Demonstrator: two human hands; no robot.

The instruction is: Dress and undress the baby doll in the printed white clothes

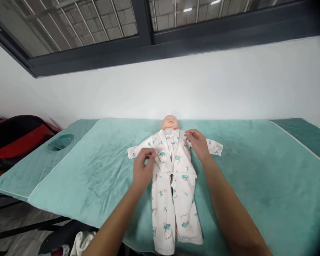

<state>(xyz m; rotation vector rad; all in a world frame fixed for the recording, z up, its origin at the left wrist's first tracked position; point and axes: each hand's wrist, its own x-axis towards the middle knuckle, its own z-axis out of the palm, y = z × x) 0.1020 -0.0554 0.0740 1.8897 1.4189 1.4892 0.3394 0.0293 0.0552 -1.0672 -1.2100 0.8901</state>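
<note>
Doll (170,122): face up at the centre of the frame, head towards the white wall (229,85), on a green table cover (101,167). It lies with a printed white jacket (180,151), sleeves spread, above matching trousers (162,206). No doll hands or feet show at the cuffs.

Left hand (144,167), left of the jacket: thumb and fingertips close together beside a thin pale tie (157,163); blur prevents telling whether it is gripped. Right hand (198,144), at the jacket's upper right: fingers bent inward; whether they pinch fabric cannot be told.

Risks, in judgement: a loose pinch could drop the thin tie; uneven pulling could skew the jacket fronts; a hard tug could drag the light doll across the smooth cover
</note>
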